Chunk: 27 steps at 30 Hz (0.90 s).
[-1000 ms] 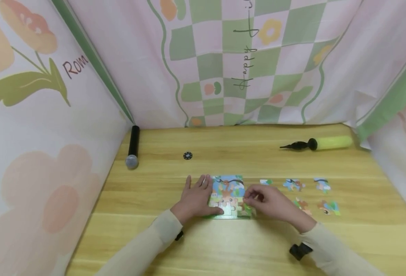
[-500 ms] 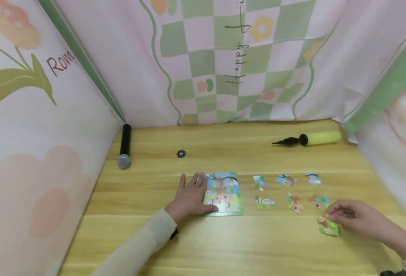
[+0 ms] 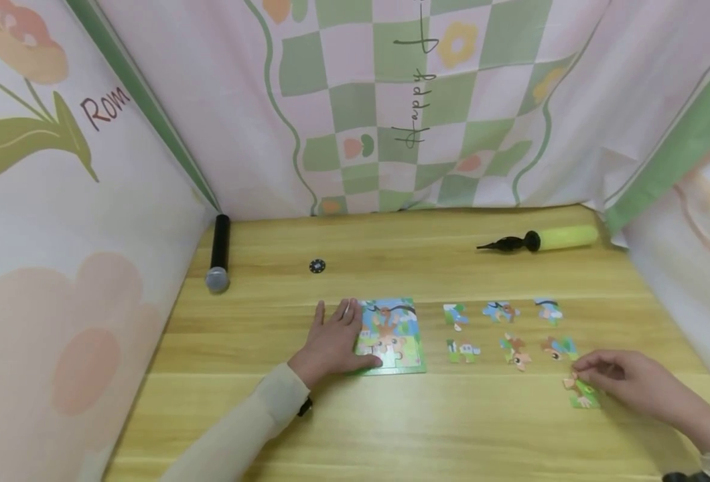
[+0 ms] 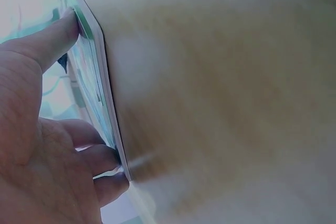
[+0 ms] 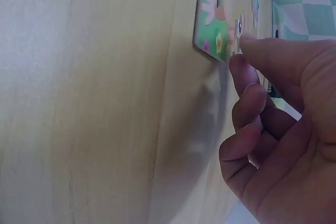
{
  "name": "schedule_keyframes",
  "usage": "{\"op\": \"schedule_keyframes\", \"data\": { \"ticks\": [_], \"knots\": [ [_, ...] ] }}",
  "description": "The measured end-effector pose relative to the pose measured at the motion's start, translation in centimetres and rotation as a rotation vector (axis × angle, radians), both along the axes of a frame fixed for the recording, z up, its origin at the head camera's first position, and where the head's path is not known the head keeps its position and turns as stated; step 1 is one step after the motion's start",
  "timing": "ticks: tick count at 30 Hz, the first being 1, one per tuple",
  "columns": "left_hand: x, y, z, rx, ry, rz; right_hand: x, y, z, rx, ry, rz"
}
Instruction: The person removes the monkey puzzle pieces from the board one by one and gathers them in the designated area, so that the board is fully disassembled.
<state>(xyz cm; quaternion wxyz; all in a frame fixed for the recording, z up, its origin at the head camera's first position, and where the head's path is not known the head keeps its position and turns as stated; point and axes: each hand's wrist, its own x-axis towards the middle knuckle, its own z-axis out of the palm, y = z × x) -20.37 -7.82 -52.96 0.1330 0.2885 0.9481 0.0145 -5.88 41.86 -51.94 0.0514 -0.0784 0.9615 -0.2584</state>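
My left hand [image 3: 331, 345] rests at the left side of a square puzzle board [image 3: 408, 367], fingers spread along its edge and thumb on its lower part. Up close in the left wrist view, the thumb lies on the board's face and the fingertips touch its rim. At the right, my right hand [image 3: 635, 385] pinches a corner puzzle piece [image 3: 583, 396], green with a brown patch, between thumb and index finger. This piece [image 5: 212, 22] also shows in the right wrist view, low over or on the table. Several loose puzzle pieces [image 3: 462, 351] lie in two rows between the hands.
A black microphone [image 3: 219, 248] lies at the back left. Farther right is a round black chip [image 3: 317, 266]. A yellow and black hand pump [image 3: 562, 238] lies at the back right. Patterned cloth walls [image 3: 355, 107] enclose the wooden table [image 3: 355, 428].
My right hand has gone from the board's right side to the far right with the corner puzzle piece, then shifted slightly farther right. My left hand stays on the board.
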Motion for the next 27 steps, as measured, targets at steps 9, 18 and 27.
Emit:
{"op": "schedule_keyframes", "data": {
  "ticks": [9,18,27],
  "knots": [
    [0.1,-0.2,0.7,0.053,-0.038,-0.03,-1.4,-2.1,0.9,-0.018,0.019,-0.023],
    [-0.9,-2.4,1.0,0.153,-0.057,-0.076,-5.2,-7.6,2.2,-0.124,0.022,0.068],
    [-1.1,-3.4,1.3,0.062,-0.078,-0.062,-10.1,-18.4,2.5,-0.179,-0.004,0.263]
  ]
}}
